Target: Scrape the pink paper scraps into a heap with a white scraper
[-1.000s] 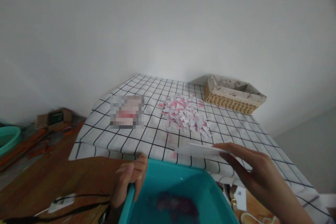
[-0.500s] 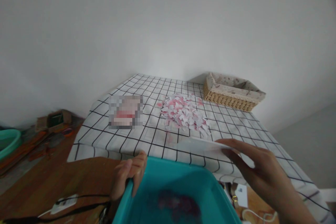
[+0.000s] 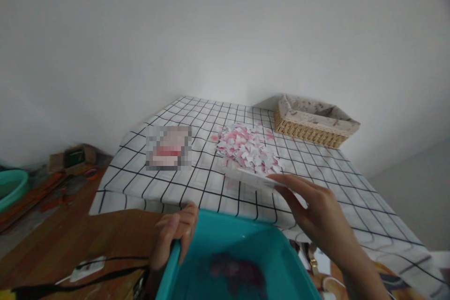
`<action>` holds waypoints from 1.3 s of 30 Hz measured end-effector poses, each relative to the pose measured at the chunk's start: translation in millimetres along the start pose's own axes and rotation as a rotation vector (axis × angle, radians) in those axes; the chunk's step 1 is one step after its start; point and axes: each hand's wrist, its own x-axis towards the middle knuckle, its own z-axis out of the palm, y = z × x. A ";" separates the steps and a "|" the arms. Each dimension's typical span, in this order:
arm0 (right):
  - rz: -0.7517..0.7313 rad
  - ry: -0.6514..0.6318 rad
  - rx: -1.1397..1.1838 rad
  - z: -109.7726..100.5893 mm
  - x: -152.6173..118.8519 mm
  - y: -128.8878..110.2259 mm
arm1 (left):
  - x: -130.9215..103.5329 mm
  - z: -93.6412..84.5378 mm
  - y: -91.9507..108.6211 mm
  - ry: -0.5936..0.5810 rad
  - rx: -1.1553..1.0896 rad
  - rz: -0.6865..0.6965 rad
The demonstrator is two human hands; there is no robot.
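Observation:
My left hand point(image 3: 178, 230) is closed round the left rim of a teal plastic basin point(image 3: 232, 220), held against the table's front edge. Something dark reddish lies at the bottom of the basin, too blurred to name. Between the thumb and fingers of my right hand point(image 3: 298, 197) is a thin, translucent white sheet point(image 3: 248, 178), flat and stiff-looking. Its far edge is at the near side of a pile of torn paper scraps point(image 3: 246, 147), white and pink; whether it touches them I cannot tell.
A white tablecloth with black grid lines point(image 3: 204, 183) covers the table. At the back right stands a cloth-lined wicker basket point(image 3: 305, 131). A pixelated flat item point(image 3: 169, 148) lies on the left. A green tub point(image 3: 13, 187), a cardboard box point(image 3: 75, 159) and cables are on the floor.
My right hand has moved forward and left with the white sheet, bringing it up to the paper scraps. My left hand stays on the basin rim.

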 end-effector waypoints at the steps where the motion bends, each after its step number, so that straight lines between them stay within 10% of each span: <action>1: -0.011 -0.021 0.006 -2.0 -0.4 -0.3 | 0.1 1.4 0.0 0.012 -0.003 -0.002; 18: -0.239 -0.151 -0.006 -33.0 -18.4 -13.9 | -2.2 5.4 -2.3 0.106 -0.032 -0.014; 27: -0.083 0.005 -0.094 -38.3 -30.9 9.7 | -1.3 11.6 -1.6 0.222 -0.031 -0.024; 32: 0.008 -0.023 -0.038 -27.7 -36.9 16.2 | 4.2 -7.0 10.2 0.008 -0.043 -0.058; 39: 0.219 0.169 -0.140 -19.6 -26.5 21.9 | 28.0 -16.0 16.3 0.039 -0.049 0.058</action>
